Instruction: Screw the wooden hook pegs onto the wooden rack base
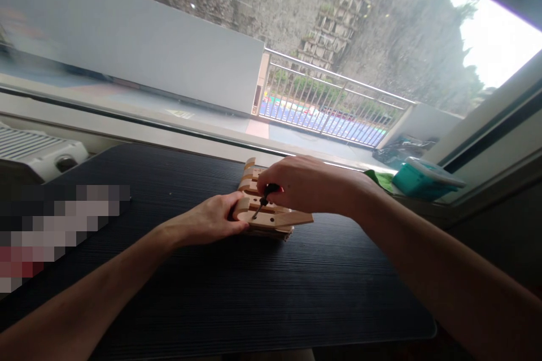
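Observation:
A wooden piece with several curved slats and dark screw holes [265, 218] lies on the dark table, with what looks like a cardboard layer beneath it. My left hand [215, 215] grips its near left end, thumb and fingers pressed around the wood. Above it, my right hand [292, 183] is closed around the dark handle of a screwdriver [263, 202]. The screwdriver leans, its tip down at a hole on the nearest slat. My right hand and forearm hide the far right part of the wooden piece.
The dark wood-grain table [271, 299] stands against a window. A teal container [425, 177] and a green cloth [380, 179] sit on the right by the sill. At the far left is a white ribbed appliance [46, 149]; a pixelated patch covers the left table edge.

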Demonstrator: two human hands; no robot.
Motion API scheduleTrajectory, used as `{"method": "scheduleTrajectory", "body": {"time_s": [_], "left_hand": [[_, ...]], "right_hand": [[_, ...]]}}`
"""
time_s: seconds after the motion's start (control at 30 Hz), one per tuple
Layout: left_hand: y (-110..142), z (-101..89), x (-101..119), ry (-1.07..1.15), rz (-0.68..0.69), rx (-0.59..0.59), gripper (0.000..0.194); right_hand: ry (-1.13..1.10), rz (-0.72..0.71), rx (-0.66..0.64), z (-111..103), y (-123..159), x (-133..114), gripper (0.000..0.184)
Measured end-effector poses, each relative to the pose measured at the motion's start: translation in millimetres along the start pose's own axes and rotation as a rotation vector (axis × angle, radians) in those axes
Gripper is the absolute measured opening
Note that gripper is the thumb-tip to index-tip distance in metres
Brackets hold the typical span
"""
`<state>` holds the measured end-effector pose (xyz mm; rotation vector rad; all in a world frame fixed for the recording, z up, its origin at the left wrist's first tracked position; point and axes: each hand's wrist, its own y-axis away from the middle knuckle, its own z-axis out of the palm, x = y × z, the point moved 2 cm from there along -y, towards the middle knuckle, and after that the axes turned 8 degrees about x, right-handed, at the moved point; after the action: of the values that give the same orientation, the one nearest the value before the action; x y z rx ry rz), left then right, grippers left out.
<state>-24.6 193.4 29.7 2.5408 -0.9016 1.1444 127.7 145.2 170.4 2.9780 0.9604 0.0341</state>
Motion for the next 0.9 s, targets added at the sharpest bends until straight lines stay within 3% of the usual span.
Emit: {"method": "scheduleTrajectory", "body": {"time_s": [0.47, 0.7, 0.9], "left_hand": [[-0.7, 0.6, -1.1, 0.021, 0.011, -0.003, 0.022], [-0.4, 0.1, -0.4, -0.001, 0.0, -0.007, 0.023], [0.7, 0.0, 0.2, -0.001, 0.0, 0.012, 0.022]], "right_hand": [[-0.001, 0.003, 0.04, 12.8, -5.9, 6.2, 0.028], [0.01, 0.094, -0.016, -1.1, -0.5, 1.9, 0.031], [-0.01, 0.052, -0.01, 0.8, -2.2, 2.1, 0.023]]}}
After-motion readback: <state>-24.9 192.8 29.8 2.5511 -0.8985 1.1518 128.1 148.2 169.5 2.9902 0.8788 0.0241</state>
